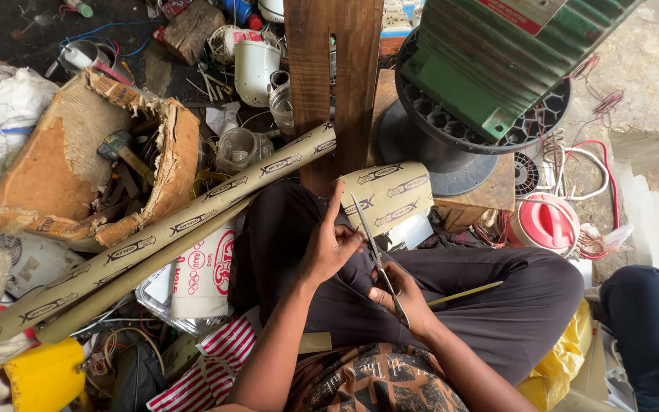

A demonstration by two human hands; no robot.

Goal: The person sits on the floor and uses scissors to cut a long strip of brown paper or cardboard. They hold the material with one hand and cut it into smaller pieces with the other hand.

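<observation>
My right hand (pixel 403 296) grips a pair of scissors (pixel 376 255) with the blades pointing up and away over my lap. My left hand (pixel 329 243) holds the edge of a beige insulating paper sheet (pixel 387 194) printed with dark oval marks, index finger raised beside the blades. The sheet curls over my knee in front of a wooden plank (pixel 335 76). A thin yellowish strip (pixel 465 293) lies across my dark trousers to the right of my right hand.
A long roll of the same paper (pixel 169 229) lies diagonally at left. A torn cardboard box (pixel 78 164) holds a hammer (pixel 120 149) and tools. A green motor body (pixel 497 61) sits on a black fan guard (pixel 451 145). Another person's leg (pixel 650 328) is at right.
</observation>
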